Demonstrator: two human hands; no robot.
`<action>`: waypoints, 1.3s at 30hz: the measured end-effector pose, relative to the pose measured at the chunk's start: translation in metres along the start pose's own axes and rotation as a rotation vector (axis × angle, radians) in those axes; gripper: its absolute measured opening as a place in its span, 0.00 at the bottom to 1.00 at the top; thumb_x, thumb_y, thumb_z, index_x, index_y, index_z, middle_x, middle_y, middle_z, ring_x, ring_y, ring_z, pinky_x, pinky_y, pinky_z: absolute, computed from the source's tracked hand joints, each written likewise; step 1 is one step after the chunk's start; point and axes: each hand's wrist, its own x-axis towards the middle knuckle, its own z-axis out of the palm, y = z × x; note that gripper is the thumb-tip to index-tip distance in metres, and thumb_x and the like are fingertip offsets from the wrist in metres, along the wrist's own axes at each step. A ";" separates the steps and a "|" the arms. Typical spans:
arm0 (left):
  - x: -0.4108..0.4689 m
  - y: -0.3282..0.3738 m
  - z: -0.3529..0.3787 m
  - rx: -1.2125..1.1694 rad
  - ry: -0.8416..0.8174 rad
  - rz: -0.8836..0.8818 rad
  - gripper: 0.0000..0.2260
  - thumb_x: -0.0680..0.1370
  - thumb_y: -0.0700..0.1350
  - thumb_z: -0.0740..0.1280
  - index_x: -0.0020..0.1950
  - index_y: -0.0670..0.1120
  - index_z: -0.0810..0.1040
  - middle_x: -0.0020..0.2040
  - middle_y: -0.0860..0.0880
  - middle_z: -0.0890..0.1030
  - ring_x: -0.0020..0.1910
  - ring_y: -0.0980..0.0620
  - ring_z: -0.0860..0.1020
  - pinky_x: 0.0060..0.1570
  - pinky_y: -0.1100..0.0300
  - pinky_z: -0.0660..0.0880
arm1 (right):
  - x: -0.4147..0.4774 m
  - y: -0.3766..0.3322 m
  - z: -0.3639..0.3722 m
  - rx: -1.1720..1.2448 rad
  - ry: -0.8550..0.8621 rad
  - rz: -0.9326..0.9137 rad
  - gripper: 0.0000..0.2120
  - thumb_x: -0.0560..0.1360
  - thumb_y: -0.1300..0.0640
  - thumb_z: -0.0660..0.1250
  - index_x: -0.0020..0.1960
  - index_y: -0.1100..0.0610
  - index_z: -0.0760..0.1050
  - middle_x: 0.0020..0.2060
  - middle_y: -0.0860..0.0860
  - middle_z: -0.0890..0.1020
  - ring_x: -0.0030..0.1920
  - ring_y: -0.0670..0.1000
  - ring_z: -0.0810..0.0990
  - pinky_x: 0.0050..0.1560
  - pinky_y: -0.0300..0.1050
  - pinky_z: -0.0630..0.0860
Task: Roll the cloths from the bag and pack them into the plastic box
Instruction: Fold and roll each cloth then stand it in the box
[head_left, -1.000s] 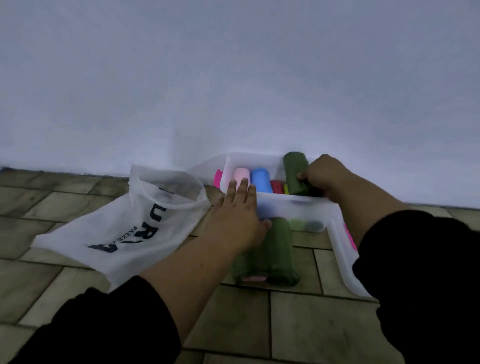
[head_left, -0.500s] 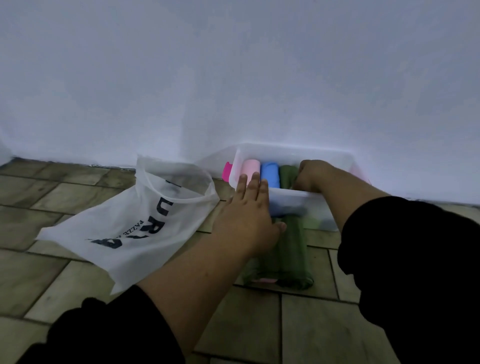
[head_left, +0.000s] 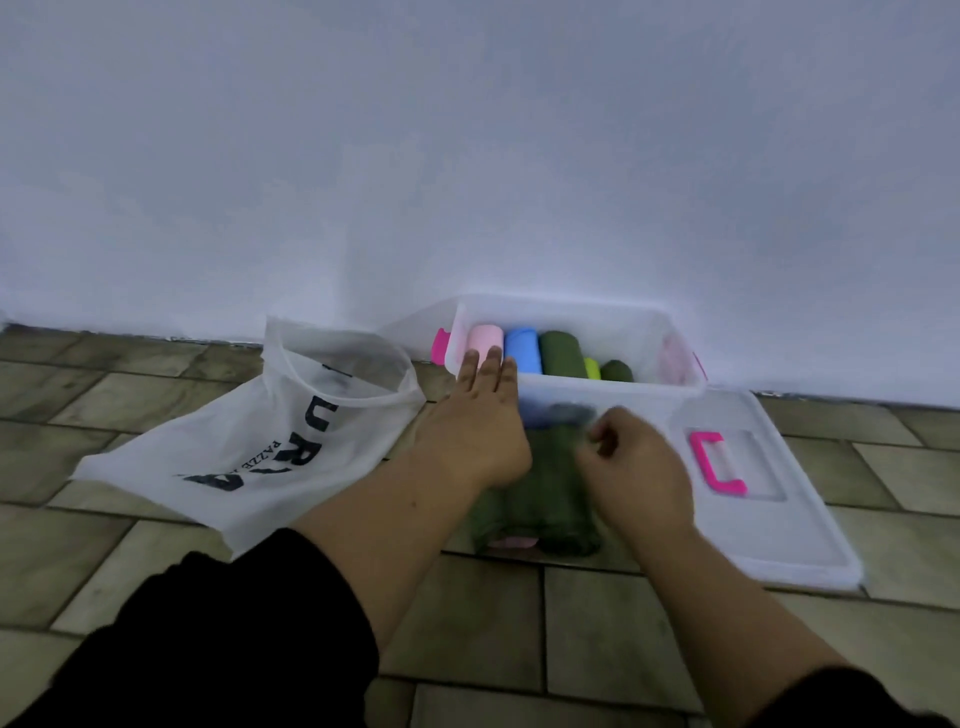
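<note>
A clear plastic box (head_left: 613, 388) stands against the wall. Inside it lie rolled cloths: a pink roll (head_left: 485, 338), a blue roll (head_left: 522, 347), a dark green roll (head_left: 561, 353), a yellow-green one (head_left: 591, 368) and another dark green one (head_left: 616, 371). More dark green rolled cloths (head_left: 545, 506) lie on the floor in front of the box. My left hand (head_left: 480, 421) lies flat with straight fingers against the box's front left rim and the floor rolls. My right hand (head_left: 631, 462) hovers over those rolls with loosely curled fingers, holding nothing.
A white bag (head_left: 270, 431) with dark lettering lies open on the tiled floor to the left. The box's clear lid (head_left: 789, 540) with a pink handle (head_left: 717, 462) lies on the floor to the right. The white wall rises right behind the box.
My right hand let go of the dark green roll in the box and drew back to the floor rolls. My left hand stayed put. The view shifted, showing the lid.
</note>
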 end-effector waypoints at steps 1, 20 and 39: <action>-0.001 0.001 -0.001 0.010 -0.002 0.001 0.36 0.75 0.42 0.56 0.77 0.48 0.38 0.78 0.50 0.37 0.76 0.49 0.36 0.73 0.47 0.43 | -0.014 0.005 0.008 -0.028 -0.119 0.052 0.11 0.67 0.45 0.68 0.45 0.48 0.70 0.40 0.50 0.79 0.42 0.54 0.78 0.39 0.47 0.74; -0.145 0.049 0.018 -1.478 -0.694 -0.395 0.18 0.76 0.54 0.65 0.62 0.46 0.76 0.51 0.47 0.82 0.50 0.47 0.79 0.50 0.53 0.73 | -0.073 0.007 -0.047 0.040 -0.392 0.424 0.16 0.69 0.49 0.70 0.50 0.59 0.73 0.44 0.55 0.78 0.41 0.53 0.76 0.38 0.43 0.70; -0.147 0.009 0.031 -0.754 -0.211 0.089 0.14 0.81 0.58 0.54 0.61 0.58 0.75 0.62 0.53 0.76 0.57 0.53 0.75 0.56 0.58 0.71 | -0.167 0.000 -0.017 -0.412 -0.336 -0.376 0.28 0.71 0.46 0.65 0.69 0.41 0.61 0.66 0.51 0.67 0.67 0.57 0.64 0.63 0.54 0.66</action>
